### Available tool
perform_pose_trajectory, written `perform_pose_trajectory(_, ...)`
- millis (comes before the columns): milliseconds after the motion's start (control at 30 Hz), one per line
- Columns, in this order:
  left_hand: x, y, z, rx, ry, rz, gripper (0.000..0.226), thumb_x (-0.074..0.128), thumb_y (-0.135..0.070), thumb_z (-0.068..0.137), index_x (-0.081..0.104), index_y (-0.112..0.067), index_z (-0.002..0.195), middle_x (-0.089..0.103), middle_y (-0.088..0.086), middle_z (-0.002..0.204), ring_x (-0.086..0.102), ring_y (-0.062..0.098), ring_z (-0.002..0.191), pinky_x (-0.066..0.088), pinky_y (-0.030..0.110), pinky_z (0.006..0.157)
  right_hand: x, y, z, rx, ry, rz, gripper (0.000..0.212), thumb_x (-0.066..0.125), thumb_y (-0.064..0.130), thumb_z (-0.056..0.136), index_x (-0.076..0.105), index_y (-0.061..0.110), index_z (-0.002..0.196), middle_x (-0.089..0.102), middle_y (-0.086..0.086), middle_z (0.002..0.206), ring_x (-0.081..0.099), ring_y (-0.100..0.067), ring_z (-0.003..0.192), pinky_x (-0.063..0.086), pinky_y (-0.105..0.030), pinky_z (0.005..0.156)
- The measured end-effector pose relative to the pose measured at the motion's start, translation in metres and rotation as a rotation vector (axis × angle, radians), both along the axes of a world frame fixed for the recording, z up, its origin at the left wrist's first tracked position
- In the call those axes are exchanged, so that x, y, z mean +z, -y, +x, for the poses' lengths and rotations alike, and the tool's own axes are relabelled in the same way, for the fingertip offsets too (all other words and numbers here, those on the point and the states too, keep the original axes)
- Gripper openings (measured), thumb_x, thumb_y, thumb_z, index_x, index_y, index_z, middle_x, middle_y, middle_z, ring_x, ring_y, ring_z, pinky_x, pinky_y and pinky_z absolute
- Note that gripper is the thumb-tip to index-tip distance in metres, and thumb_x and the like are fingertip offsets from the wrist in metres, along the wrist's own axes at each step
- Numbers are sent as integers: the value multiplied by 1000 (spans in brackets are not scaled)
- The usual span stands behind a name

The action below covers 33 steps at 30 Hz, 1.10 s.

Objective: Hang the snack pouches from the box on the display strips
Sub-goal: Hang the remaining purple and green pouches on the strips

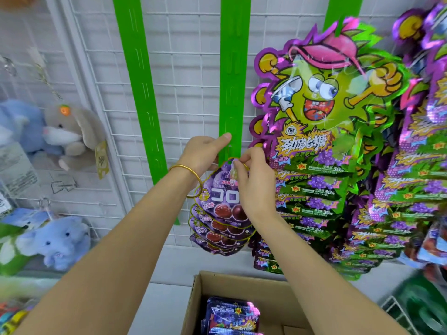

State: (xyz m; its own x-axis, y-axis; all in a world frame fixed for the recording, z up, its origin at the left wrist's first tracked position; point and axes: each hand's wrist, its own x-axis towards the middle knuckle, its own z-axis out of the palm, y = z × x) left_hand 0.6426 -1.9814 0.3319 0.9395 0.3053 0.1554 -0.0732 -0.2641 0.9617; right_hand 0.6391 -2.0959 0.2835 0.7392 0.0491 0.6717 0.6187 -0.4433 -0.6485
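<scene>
The left hand point(205, 151) grips the upright green strip point(233, 68) low down, while the right hand point(251, 182), just beside it, pinches the purple pouch point(223, 198) at its top.

Both forearms raised, left grip point(205, 151) with one finger extended, right grip point(251, 175) apparently in a fingertip pinch.

At the centre the left hand point(205, 151) grips the lower end of the middle green strip point(233, 68), one digit stretched up along its edge. Just at its 4 o'clock the right hand point(252, 182) pinches the top of a purple pouch point(223, 195) at the strip's foot. Similar pouches point(217, 238) hang overlapping beneath. At 6 o'clock an open cardboard box point(193, 308) holds more packs point(232, 313). At 2 o'clock monster-shaped packets point(326, 93) hang, and at 9 o'clock plush toys point(70, 134).
</scene>
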Motion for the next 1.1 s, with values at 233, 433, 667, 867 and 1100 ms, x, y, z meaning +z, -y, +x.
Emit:
perform_pose_trajectory(233,4,-2,-3,54,17,26,31,60,-44,83,56,-13,84,47,11,78,46,20,71,44,32,70,18,1,3,9,86,-29,9,52,14,93,48,8,97,58,-8,75,56,-35,71,45,-45,64)
perform_pose_trajectory(433,7,0,-7,40,-1,15,30,60,-39,85,59,-12,74,54,3,68,49,18,66,44,28,66,17,9,-7,42,70,84,9,54,12,92,49,8,97,52,9,75,54,-21,73,39,-33,66)
perform_pose_trajectory(667,9,0,-10,2,-9,2,38,61,-37,85,66,0,92,66,10,80,58,20,73,50,26,71,32,-4,7,-24,37,51,10,53,13,91,48,6,98,54,-3,77,56,-33,76,45,-42,66)
perform_pose_trajectory(867,10,0,-9,38,-28,10,26,59,-40,85,56,-17,72,54,0,73,52,20,76,42,27,73,24,-5,4,-32,-6,31,8,54,12,90,49,6,95,56,-7,77,56,-34,77,44,-41,66)
perform_pose_trajectory(1100,4,-5,-12,1,-28,4,25,57,-38,87,61,-16,76,60,5,77,55,18,70,47,30,77,12,-5,1,-20,-88,-56,11,53,16,92,46,8,96,60,-11,78,58,-37,76,47,-45,69)
